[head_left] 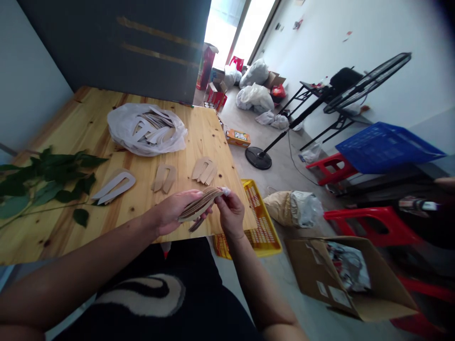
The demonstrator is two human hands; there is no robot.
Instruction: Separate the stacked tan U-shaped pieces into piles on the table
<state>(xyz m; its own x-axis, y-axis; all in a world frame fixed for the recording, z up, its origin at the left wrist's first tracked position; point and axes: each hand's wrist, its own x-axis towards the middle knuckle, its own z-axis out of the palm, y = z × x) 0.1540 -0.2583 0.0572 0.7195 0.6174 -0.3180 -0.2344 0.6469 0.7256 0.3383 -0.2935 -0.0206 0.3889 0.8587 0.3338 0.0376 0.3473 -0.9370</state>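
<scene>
My left hand (pixel 174 212) is closed around a thick stack of brown cardboard U-shaped pieces (pixel 199 204), held tilted above the table's front edge. At the stack's far right end, the fingers of my right hand (pixel 232 214) pinch it beside a small white bit (pixel 226 191) whose kind I cannot make out. Beyond my hands lie two small piles of similar pieces, one brown pile (pixel 164 178) and another brown pile (pixel 204 171). Further left rests a whitish U-shaped pile (pixel 115 186). A white plastic bag (pixel 119 125) stands open behind them, full of such pieces.
Leafy green branches (pixel 50 180) lie on the left of the wooden table (pixel 202 128). A yellow plastic basket (pixel 273 237) stands below its right edge. On the floor are a cardboard box (pixel 309 270), red stools (pixel 373 215) and a standing fan (pixel 284 132).
</scene>
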